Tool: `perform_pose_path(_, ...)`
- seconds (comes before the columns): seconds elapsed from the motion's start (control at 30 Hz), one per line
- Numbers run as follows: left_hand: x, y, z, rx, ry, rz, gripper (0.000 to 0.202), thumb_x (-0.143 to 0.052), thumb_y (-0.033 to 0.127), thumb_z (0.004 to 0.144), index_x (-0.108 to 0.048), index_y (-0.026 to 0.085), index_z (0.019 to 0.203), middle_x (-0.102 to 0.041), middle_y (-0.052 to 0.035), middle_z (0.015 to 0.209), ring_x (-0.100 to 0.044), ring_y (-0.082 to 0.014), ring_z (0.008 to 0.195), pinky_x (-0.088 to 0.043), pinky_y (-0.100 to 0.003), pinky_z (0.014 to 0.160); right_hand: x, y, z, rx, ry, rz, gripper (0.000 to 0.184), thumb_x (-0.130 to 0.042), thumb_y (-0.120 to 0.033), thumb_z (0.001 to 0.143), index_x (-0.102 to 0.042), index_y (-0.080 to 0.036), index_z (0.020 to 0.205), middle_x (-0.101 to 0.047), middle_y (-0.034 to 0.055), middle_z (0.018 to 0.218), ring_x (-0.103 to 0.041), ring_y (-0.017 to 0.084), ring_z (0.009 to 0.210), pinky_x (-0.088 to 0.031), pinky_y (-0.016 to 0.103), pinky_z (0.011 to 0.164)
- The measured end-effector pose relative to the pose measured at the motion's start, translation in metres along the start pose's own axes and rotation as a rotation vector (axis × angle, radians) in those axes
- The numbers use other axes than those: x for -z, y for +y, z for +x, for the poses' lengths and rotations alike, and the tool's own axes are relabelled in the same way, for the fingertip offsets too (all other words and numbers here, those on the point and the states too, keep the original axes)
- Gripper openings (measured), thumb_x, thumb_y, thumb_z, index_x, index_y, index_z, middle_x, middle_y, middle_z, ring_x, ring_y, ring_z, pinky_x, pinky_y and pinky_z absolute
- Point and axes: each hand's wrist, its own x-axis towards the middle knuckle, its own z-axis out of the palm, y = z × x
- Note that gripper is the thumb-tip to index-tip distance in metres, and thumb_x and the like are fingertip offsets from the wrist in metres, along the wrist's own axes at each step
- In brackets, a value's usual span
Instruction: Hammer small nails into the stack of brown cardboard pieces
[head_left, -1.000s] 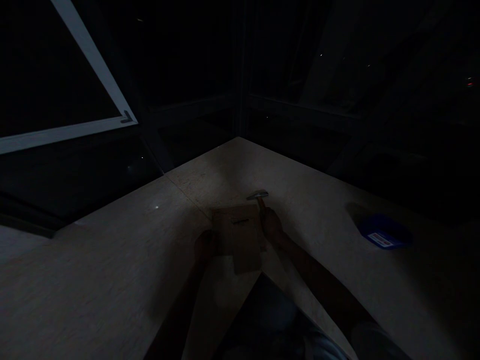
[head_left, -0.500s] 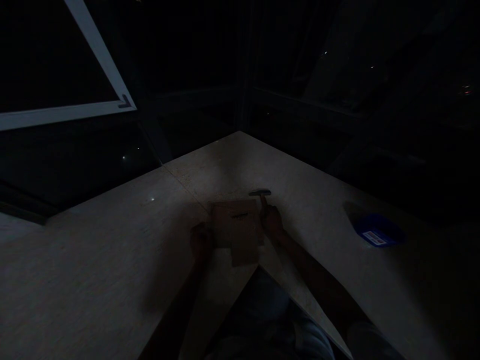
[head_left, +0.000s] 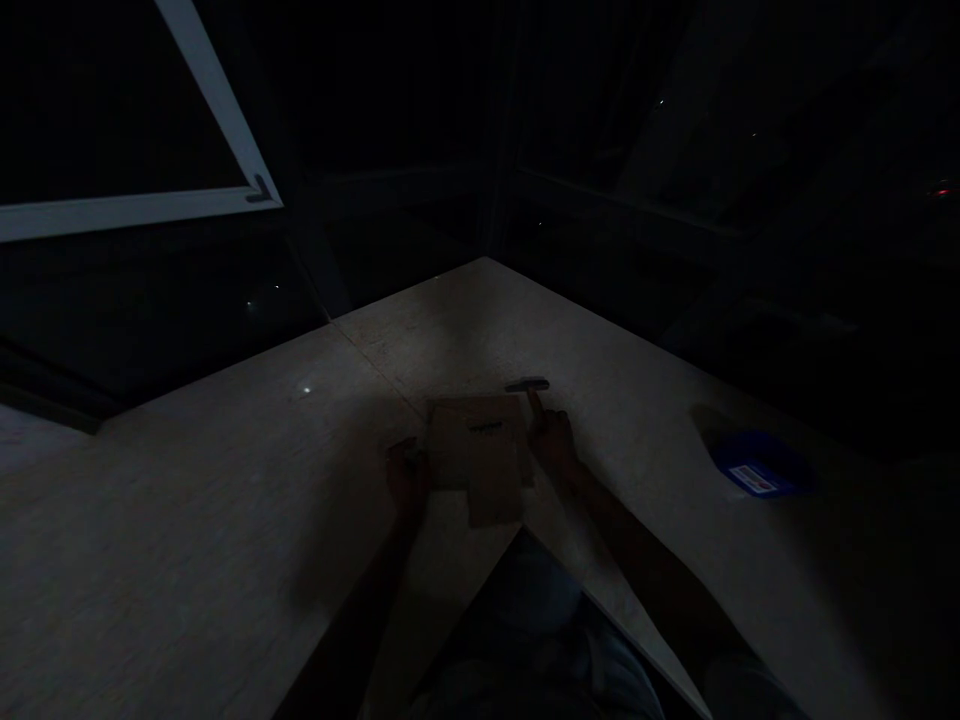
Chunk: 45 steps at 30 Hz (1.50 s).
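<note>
In the dim head view, a flat piece of brown cardboard (head_left: pixel 484 460) with dark print lies on the pale surface between my hands. A flap of it juts toward me. My right hand (head_left: pixel 553 440) is closed around the handle of a hammer (head_left: pixel 527 385), just right of the cardboard. The hammer's grey head points away from me, close to the cardboard's far right corner. At the cardboard's left edge, my left hand (head_left: pixel 407 478) has its fingers curled; a small greyish thing shows at the fingertips, too dark to name.
A blue plastic tub (head_left: pixel 763 462) with a white label stands to the right. Dark glass panes meet at the far corner of the pale stone-like surface (head_left: pixel 480 300). A white window frame (head_left: pixel 142 208) with a handle hangs at upper left. My legs are at the near edge.
My left hand's fingers have turned, and a small greyish thing now shows at their tips. The right hand keeps its grip on the hammer. The view has shifted slightly.
</note>
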Motion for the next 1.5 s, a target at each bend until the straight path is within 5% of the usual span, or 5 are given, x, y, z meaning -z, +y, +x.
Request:
perform_pose_path(0.33,0.004,0.010,-0.007,-0.211,0.086,0.004,0.030,-0.053,0.028,0.085,-0.064,0.015,0.109,-0.061,-0.0158,0.112,-0.060,-0.0289,0.106,-0.049,-0.041,0.093,-0.002,0.001,-0.003,0.001,0.084,-0.028,0.033,-0.044,-0.019,0.095,-0.069,-0.008,0.112,-0.071,0.0194,0.098,-0.058,0.028,0.096,-0.040,0.035,0.083)
perform_pose_path(0.63,-0.041,0.062,0.006,-0.542,-0.204,0.085,0.068,-0.070,0.042,0.082,-0.047,0.015,0.141,-0.056,-0.0188,0.139,-0.052,-0.0342,0.131,-0.043,-0.050,0.110,0.017,-0.016,-0.007,0.364,0.102,0.079,0.039,-0.046,-0.029,0.099,-0.060,-0.017,0.134,-0.066,0.0150,0.126,-0.054,0.030,0.121,-0.039,0.044,0.105)
perform_pose_path(1.03,-0.066,0.050,0.040,-0.601,-0.530,0.153,0.089,-0.081,0.040,0.075,-0.037,0.016,0.149,-0.059,-0.0183,0.141,-0.051,-0.0337,0.134,-0.041,-0.050,0.112,0.003,-0.035,0.013,0.662,-0.054,0.221,0.024,-0.061,-0.029,0.095,-0.071,-0.021,0.116,-0.071,0.0117,0.122,-0.064,0.027,0.118,-0.043,0.051,0.106)
perform_pose_path(1.4,-0.064,0.055,0.035,-0.627,-0.515,0.192,0.079,-0.077,0.043,0.079,-0.044,0.018,0.147,-0.057,-0.0162,0.144,-0.053,-0.0340,0.132,-0.040,-0.049,0.112,-0.008,-0.013,0.006,0.557,0.025,0.242,0.067,-0.054,-0.042,0.099,-0.027,-0.026,0.158,-0.075,0.0041,0.111,-0.068,0.026,0.112,-0.027,0.054,0.121)
perform_pose_path(1.5,-0.064,0.057,0.036,-0.649,-0.538,0.206,0.076,-0.075,0.044,0.080,-0.046,0.018,0.146,-0.058,-0.0157,0.143,-0.054,-0.0337,0.131,-0.039,-0.049,0.111,-0.012,-0.009,0.004,0.546,0.050,0.290,0.068,-0.054,-0.043,0.099,-0.026,-0.027,0.159,-0.076,0.0035,0.106,-0.071,0.026,0.106,-0.040,0.052,0.113)
